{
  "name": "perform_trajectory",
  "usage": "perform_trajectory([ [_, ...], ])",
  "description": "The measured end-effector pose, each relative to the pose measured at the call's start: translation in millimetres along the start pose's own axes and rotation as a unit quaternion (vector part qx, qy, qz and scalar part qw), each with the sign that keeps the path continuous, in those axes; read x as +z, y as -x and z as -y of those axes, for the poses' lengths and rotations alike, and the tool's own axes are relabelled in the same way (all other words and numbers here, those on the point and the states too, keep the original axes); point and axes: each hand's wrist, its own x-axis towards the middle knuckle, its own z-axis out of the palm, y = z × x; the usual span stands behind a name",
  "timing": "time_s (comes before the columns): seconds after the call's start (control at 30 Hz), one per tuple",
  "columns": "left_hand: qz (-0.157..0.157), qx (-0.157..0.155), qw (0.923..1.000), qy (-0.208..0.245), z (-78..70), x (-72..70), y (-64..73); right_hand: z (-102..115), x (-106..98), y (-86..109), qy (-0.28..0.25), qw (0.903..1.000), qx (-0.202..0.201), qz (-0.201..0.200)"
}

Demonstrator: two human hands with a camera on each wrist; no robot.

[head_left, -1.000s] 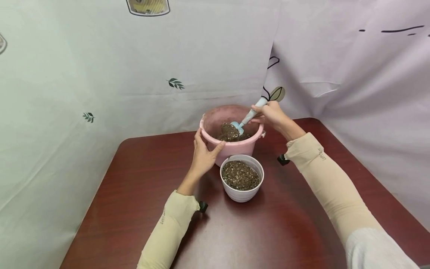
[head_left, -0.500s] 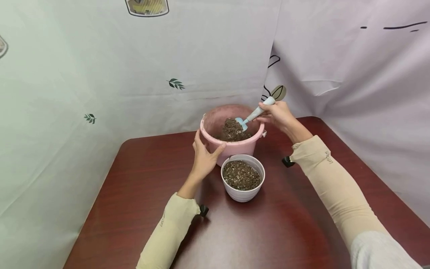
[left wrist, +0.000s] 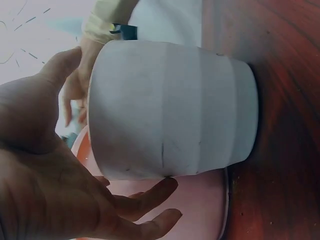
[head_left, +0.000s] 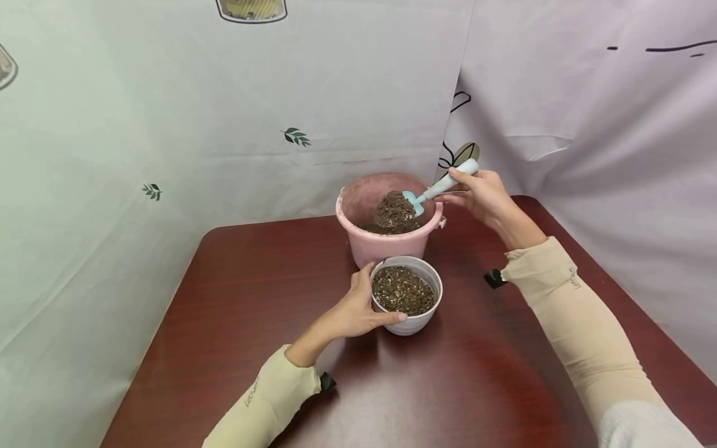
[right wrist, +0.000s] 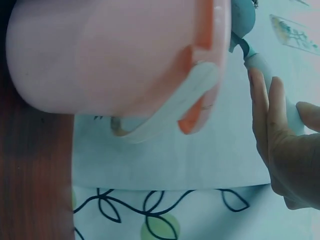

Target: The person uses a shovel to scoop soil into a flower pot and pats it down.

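My right hand (head_left: pixel 484 196) grips the pale handle of a small hand trowel (head_left: pixel 448 183). Its light blue blade carries a heap of dark soil (head_left: pixel 396 210) at the opening of a pink bucket (head_left: pixel 386 246), which has more soil inside. In front of the bucket stands a white plant pot (head_left: pixel 411 325), filled with soil nearly to its rim. My left hand (head_left: pixel 358 308) curves round the pot's near left side, thumb along the front rim and fingers farther back. The left wrist view shows thumb and fingers on opposite sides of the pot (left wrist: pixel 165 110).
Both containers stand on a dark red wooden table (head_left: pixel 269 280) with rounded far corners. Pale printed cloth (head_left: pixel 364 81) hangs behind the table and along its sides. The bucket's white carrying handle (right wrist: pixel 170 107) hangs down its side in the right wrist view.
My left hand has let go of the bucket's rim and moved down towards me to the white pot. The soil-laden trowel has risen and shifted slightly right.
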Motion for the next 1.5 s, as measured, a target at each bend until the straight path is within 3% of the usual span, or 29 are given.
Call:
perform_trajectory([
  [0.23, 0.000, -0.022, 0.9995, -0.025, 0.3, 3.7, -0.2, 13.5, -1.6, 29.9, -0.018, 0.9997, -0.005, 0.017],
  [0.5, -0.005, -0.027, 0.9989, -0.039, -0.6, 3.7, 1.6, 15.0, -12.7, 61.3, 0.019, 0.9977, 0.030, 0.057],
  [0.83, -0.007, -0.034, 0.9982, -0.049, -0.8, 2.4, 0.1, -27.0, -23.8, 82.0, 0.126, 0.9892, 0.062, 0.040],
  [1.1, -0.001, -0.035, 0.9985, -0.041, -0.4, 5.1, 0.7, -26.5, -26.3, 79.5, 0.186, 0.9822, -0.005, 0.027],
  [1.3, -0.001, -0.036, 0.9984, -0.043, -1.4, 4.2, 0.0, -20.2, -25.0, 83.3, 0.227, 0.9717, -0.058, 0.031],
  [1.5, -0.002, -0.034, 0.9986, -0.039, -0.2, 5.5, 0.3, -19.6, -23.9, 85.1, 0.285, 0.9551, -0.057, 0.056],
])
